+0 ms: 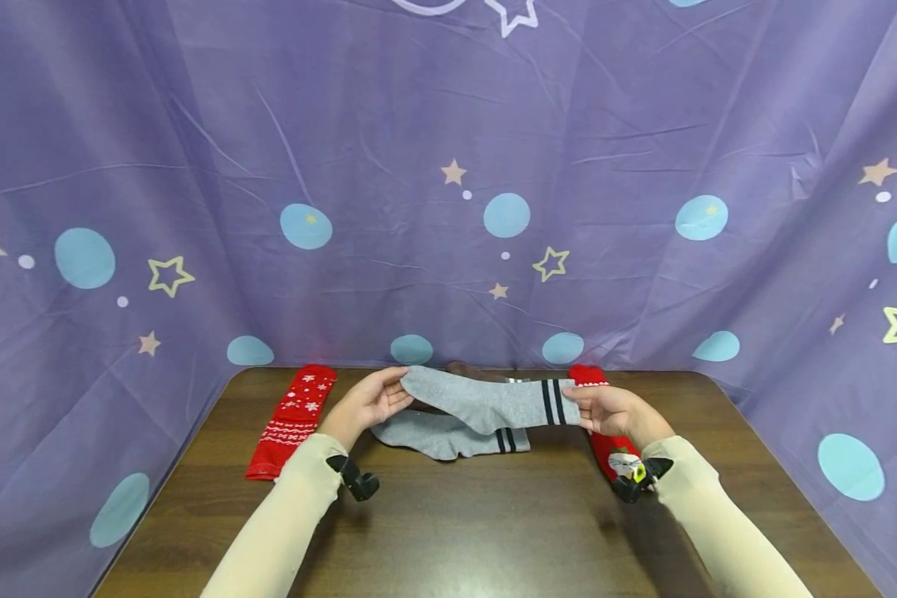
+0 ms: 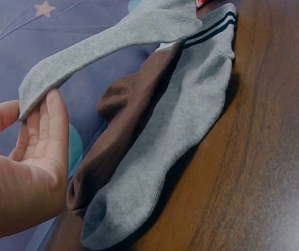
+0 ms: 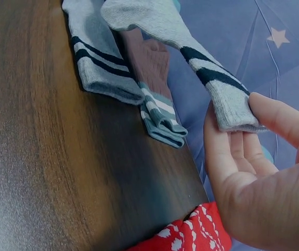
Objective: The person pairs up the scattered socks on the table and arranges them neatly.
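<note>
A grey sock [image 1: 486,403] with two black stripes is stretched in the air between both hands. The left hand [image 1: 370,399] pinches its toe end between thumb and fingers; in the left wrist view this hand [image 2: 31,157] holds the sock's tip [image 2: 39,86]. The right hand [image 1: 609,411] pinches the striped cuff, and the right wrist view has the cuff [image 3: 233,110] between thumb and fingers of that hand [image 3: 264,183]. Below the raised sock, a second grey striped sock [image 1: 441,436] lies flat on the table [image 1: 448,523], beside a brown sock [image 2: 133,115].
A red sock with white snowflakes [image 1: 291,423] lies at the table's left, near the left forearm. Another red sock [image 1: 605,444] lies at the right, partly behind the right hand. The brown sock's banded cuff [image 3: 162,117] lies near the table's back edge, before a purple curtain [image 1: 419,208].
</note>
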`<state>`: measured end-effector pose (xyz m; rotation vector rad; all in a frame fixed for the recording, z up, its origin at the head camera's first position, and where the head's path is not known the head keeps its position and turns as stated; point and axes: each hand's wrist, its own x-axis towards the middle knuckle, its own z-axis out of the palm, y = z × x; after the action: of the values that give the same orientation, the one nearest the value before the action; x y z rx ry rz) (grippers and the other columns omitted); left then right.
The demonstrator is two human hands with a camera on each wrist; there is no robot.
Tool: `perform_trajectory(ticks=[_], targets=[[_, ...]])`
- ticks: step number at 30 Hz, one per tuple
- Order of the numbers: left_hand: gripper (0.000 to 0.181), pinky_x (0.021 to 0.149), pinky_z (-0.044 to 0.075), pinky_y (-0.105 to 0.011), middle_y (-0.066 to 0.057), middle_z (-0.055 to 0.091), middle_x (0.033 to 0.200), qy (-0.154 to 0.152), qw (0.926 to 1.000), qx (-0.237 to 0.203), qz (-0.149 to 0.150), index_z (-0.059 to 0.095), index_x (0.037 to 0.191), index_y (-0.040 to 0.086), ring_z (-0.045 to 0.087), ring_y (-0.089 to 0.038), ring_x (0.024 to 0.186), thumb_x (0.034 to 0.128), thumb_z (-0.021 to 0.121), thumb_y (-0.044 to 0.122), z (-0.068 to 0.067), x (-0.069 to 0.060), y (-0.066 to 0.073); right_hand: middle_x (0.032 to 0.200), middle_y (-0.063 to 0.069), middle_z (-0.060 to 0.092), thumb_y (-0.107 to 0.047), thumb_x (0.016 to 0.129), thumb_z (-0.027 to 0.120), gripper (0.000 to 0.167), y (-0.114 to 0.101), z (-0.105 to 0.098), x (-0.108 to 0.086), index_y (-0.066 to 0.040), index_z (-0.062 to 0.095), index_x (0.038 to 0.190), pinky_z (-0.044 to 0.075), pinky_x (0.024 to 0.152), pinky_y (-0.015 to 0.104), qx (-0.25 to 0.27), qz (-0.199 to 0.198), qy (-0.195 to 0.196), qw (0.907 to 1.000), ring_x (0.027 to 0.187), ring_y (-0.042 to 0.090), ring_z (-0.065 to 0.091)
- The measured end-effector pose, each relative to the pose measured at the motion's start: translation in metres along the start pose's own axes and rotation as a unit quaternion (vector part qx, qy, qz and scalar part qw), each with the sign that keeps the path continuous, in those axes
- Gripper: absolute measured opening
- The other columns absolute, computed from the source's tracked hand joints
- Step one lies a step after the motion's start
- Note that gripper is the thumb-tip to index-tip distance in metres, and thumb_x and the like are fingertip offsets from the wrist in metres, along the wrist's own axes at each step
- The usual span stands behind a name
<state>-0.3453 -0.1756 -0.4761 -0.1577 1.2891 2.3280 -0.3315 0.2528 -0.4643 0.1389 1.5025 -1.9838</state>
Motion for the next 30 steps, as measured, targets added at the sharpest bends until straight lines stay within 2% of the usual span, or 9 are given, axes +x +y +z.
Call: perform_trajectory(ticks=[6, 12, 20, 30], targets=[[0.039, 0.077, 0.060, -0.025, 0.004, 0.073, 0.080, 0.004, 1.0000, 0.005, 0.003, 0.071, 0.082, 0.018, 0.071, -0.009, 0.076, 0.1089, 0.043, 0.015, -0.004, -0.003, 0.002, 0.084, -0.005, 0.077, -0.010, 0.108, 0.047, 0.034, -0.001, 0.002, 0.002, -0.017, 0.073, 0.086, 0.061, 0.076, 0.022, 0.009, -0.001, -0.011, 0.9999, 0.081, 0.009, 0.072], [0.040, 0.074, 0.059, -0.023, 0.003, 0.072, 0.078, 0.002, 1.0000, -0.002, 0.009, 0.072, 0.081, 0.016, 0.070, -0.009, 0.073, 0.1088, 0.043, 0.013, -0.005, -0.006, 0.005, 0.077, -0.007, 0.075, -0.010, 0.108, 0.044, 0.039, -0.002, 0.004, 0.003, -0.017, 0.073, 0.082, 0.061, 0.071, 0.020, 0.010, 0.005, -0.018, 0.9998, 0.073, 0.007, 0.070], [0.041, 0.076, 0.061, -0.023, 0.000, 0.075, 0.080, -0.020, 0.9992, -0.030, 0.018, 0.073, 0.083, 0.012, 0.072, -0.010, 0.075, 0.1087, 0.041, 0.008, -0.008, -0.013, 0.011, 0.092, 0.001, 0.079, -0.009, 0.110, 0.040, 0.041, -0.003, 0.009, 0.001, -0.011, 0.077, 0.092, 0.063, 0.081, 0.026, 0.040, 0.020, -0.053, 0.9976, 0.085, 0.012, 0.075], [0.042, 0.073, 0.062, -0.023, -0.002, 0.075, 0.078, -0.026, 0.9986, -0.044, 0.014, 0.074, 0.083, 0.010, 0.072, -0.011, 0.070, 0.1087, 0.042, 0.007, -0.009, -0.017, 0.017, 0.093, 0.000, 0.079, -0.009, 0.109, 0.041, 0.039, -0.005, 0.023, 0.006, -0.011, 0.076, 0.092, 0.063, 0.080, 0.024, 0.028, 0.021, -0.051, 0.9981, 0.084, 0.012, 0.075]])
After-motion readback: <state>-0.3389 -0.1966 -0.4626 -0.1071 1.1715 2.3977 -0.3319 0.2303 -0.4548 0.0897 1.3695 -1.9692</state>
